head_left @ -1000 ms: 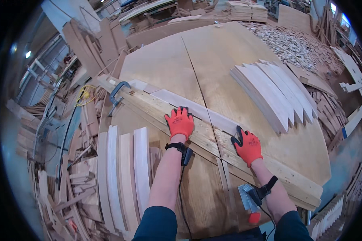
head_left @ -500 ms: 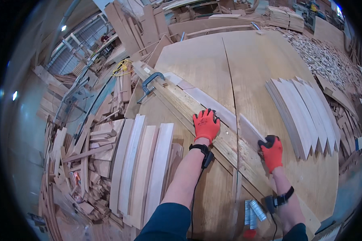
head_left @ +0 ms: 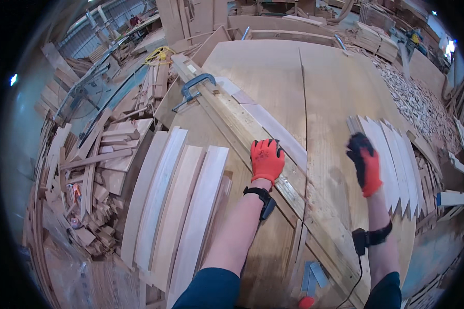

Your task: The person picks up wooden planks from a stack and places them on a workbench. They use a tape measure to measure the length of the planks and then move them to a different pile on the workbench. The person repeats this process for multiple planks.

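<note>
My left hand, in a red glove with black fingertips, rests on a long wooden beam that crosses the panel diagonally. Its fingers are spread over the wood, and its thumb side lies near a pale wooden strip set along the beam's far side. A blue-grey C-clamp grips the beam's far left end. My right hand, in a matching glove, is raised at the left edge of a stack of pale curved wooden pieces. Motion blurs its fingers, so what they hold is unclear.
Under the beam spreads a large wooden panel with a dark seam. More curved pieces stand at left, beside heaped offcuts. Grey metal strips lie near the front. A chip pile fills the back right.
My right hand has left the strip end beside the beam and moved right and up to the stack. That strip section no longer lies beyond the seam. My left hand stays on the beam.
</note>
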`<state>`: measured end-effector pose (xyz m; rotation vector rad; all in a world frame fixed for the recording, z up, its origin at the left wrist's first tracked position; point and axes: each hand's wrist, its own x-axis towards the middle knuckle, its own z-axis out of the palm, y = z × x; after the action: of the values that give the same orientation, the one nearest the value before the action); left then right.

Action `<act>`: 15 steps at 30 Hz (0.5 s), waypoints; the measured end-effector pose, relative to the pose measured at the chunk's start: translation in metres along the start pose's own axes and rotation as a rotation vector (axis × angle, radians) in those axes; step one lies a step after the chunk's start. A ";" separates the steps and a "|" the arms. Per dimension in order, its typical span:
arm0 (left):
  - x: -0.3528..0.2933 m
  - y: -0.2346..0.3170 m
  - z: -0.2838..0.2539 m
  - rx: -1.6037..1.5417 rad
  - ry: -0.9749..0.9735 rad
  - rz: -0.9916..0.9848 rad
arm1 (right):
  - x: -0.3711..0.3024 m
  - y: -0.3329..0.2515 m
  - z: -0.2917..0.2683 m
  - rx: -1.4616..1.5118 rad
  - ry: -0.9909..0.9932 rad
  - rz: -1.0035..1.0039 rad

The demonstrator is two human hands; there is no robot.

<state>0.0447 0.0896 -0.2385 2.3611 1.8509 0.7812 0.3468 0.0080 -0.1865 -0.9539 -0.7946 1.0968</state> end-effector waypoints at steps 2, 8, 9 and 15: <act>-0.002 0.002 -0.001 -0.025 0.016 -0.010 | 0.018 0.032 0.030 -0.802 -0.052 -0.097; 0.000 0.006 -0.001 -0.102 0.078 -0.001 | 0.049 0.100 0.101 -1.393 -0.263 -0.067; 0.001 0.007 0.002 -0.112 0.090 0.010 | 0.051 0.104 0.108 -1.432 -0.294 -0.081; 0.003 0.006 0.002 -0.113 0.071 0.003 | 0.058 0.101 0.130 -1.706 -0.447 -0.032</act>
<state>0.0509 0.0911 -0.2369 2.2964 1.7775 0.9557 0.2109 0.1096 -0.2246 -2.0523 -2.2133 0.3647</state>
